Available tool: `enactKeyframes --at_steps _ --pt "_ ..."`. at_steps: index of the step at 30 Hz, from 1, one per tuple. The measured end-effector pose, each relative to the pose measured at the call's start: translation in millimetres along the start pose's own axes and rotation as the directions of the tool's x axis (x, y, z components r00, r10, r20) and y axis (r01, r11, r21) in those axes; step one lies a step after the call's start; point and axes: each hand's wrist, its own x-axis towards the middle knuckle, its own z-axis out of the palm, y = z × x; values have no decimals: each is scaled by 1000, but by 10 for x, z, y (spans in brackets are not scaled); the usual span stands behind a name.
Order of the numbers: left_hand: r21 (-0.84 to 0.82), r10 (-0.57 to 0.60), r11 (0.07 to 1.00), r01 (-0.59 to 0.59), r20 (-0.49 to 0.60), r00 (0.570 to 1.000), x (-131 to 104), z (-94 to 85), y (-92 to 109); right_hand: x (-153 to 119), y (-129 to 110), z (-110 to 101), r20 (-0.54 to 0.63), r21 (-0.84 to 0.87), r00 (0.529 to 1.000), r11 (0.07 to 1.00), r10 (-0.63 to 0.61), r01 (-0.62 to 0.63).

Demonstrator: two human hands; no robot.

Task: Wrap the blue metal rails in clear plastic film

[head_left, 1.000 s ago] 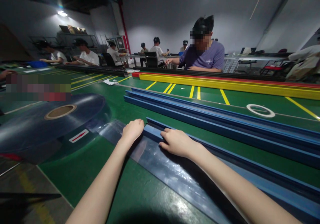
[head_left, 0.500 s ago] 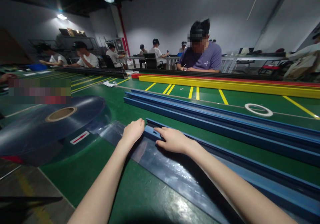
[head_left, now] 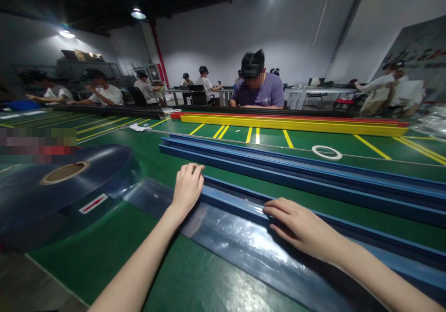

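Observation:
A long blue channel profile [head_left: 228, 199] runs from the middle of the view to the lower right. My left hand [head_left: 188, 187] is closed at its near-left end, fingers curled over the end, palm side hidden. Farther along the same profile, my right hand [head_left: 301, 223] lies with fingers stretched out, the fingertips touching its upper edge. A strip of clear plastic film [head_left: 219, 233] lies along the front of the profile and passes beneath my left hand. Leftward it leads to a large film roll [head_left: 104, 161] with a cardboard core and a red-arrow label.
Behind lies another pair of blue profiles [head_left: 265, 163], with yellow profiles [head_left: 289, 126] and red ones beyond. A white ring of tape [head_left: 326, 152] rests on the green table [head_left: 195, 275]. A co-worker in a purple shirt [head_left: 261, 91] sits opposite; several people sit farther back.
My right hand has slid rightward along the blue profile, away from my left hand. The left hand stays at the profile's end. The camera view has turned slightly right and tilted up.

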Motion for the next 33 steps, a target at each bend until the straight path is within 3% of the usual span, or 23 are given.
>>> enactKeyframes --at_steps 6,11,14,17,19,25,33 --pt "-214 282 939 -270 24 959 -42 -50 585 -837 324 -118 -129 -241 981 955 144 -172" --pt "-315 503 834 -453 94 859 -91 -103 1337 -1433 628 -93 -241 -369 934 865 264 -339" --pt "-358 603 766 -534 114 789 -166 -122 1860 -1559 693 -46 -278 -402 902 813 329 -421" --pt "-376 622 746 -549 99 777 -231 -120 2269 -1541 671 -21 -266 -450 894 773 361 -447" --pt "-367 608 759 -537 104 787 -251 -105 2422 -1515 647 -20 -257 -474 898 763 357 -439" --pt "-310 596 779 -545 98 797 -206 -45 2426 -1455 620 -59 -253 -444 888 770 383 -458" --pt "-247 583 804 -542 147 799 5 42 2006 -1120 598 -88 -187 -356 905 832 383 -426"
